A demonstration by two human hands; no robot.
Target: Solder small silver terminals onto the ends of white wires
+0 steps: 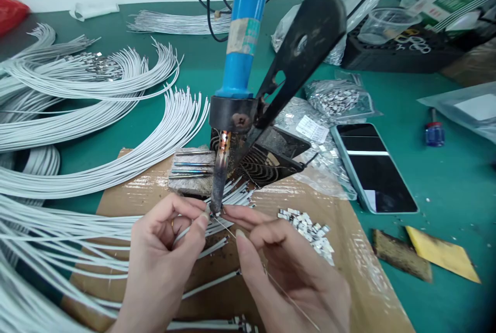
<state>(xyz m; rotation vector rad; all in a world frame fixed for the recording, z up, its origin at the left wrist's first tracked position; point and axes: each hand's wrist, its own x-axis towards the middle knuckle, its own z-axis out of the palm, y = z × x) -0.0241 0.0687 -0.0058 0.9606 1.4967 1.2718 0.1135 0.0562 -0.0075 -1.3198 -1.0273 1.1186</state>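
Observation:
A blue-handled soldering iron [243, 48] stands fixed in a black stand [298, 59], its tip [217, 193] pointing down over a taped cardboard sheet [349, 250]. My left hand [163, 260] pinches the end of a white wire [186, 232] and holds it at the tip. My right hand [287, 266] pinches a thin strand of solder wire [279, 286] that also reaches the tip. Both hands are closed and nearly touch just below the iron.
Bundles of white wires [77, 131] cover the green table at the left. Small metal terminals [310, 227] lie in a pile to the right of my hands, more in plastic bags [337, 97]. A phone [372, 167], a small screwdriver [434, 131] and sponge pieces [442, 253] lie right.

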